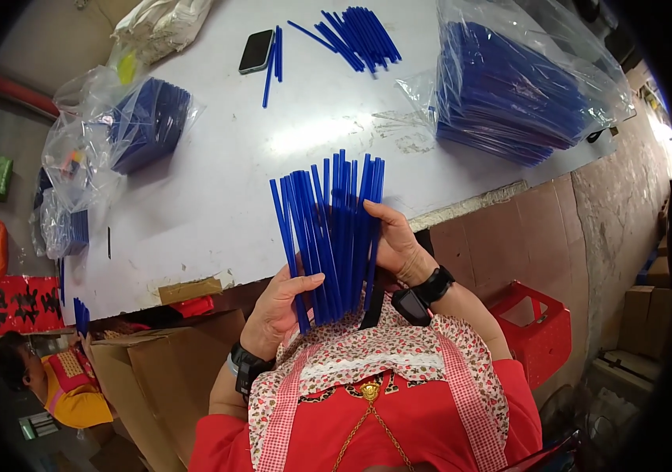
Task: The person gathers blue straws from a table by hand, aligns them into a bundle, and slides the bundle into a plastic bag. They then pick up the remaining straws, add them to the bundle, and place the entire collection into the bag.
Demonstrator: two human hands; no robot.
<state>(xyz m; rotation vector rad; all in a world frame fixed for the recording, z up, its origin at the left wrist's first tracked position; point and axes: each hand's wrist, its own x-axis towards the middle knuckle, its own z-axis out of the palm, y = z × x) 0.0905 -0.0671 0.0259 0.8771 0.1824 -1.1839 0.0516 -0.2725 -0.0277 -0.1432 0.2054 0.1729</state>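
Above the near edge of the white desk (218, 197), your left hand (277, 307) and right hand (395, 244) grip the bundle of thin blue plastic rods (332, 236); keep ends level, grip even.

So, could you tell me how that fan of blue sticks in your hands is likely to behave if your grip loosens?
The blue sticks stand straight unsupported, so probably stiff. Thin and smooth-looking, they could slide apart between the left hand and right hand. Likely light.
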